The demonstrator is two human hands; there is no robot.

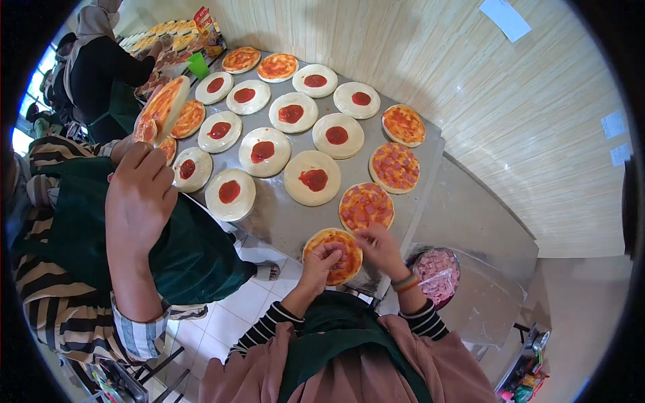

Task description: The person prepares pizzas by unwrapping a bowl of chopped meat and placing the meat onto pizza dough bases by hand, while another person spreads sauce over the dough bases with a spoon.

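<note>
My left hand [324, 265] hovers over the nearest sauced pizza base [348, 274], thumb and fingers pressed together. What they hold, if anything, is hidden. Just to its right, my right hand [381, 250] reaches in above the same base's right edge; its fingers are bent and slightly blurred, so their grip is unclear. Directly beyond lies a pizza base topped with diced ham [366, 203], and past that another ham-topped base [394, 166]. A bowl of diced pink ham [438, 272] with clear plastic on it stands by my right forearm.
Several dough rounds with sauce blobs [291, 113] cover the metal table [269, 211]. At left, a co-worker's hand [142, 191] is raised in front of a tilted sauced base [164, 111]. A green cup [197, 66] and a red-yellow packet [208, 32] stand at the back.
</note>
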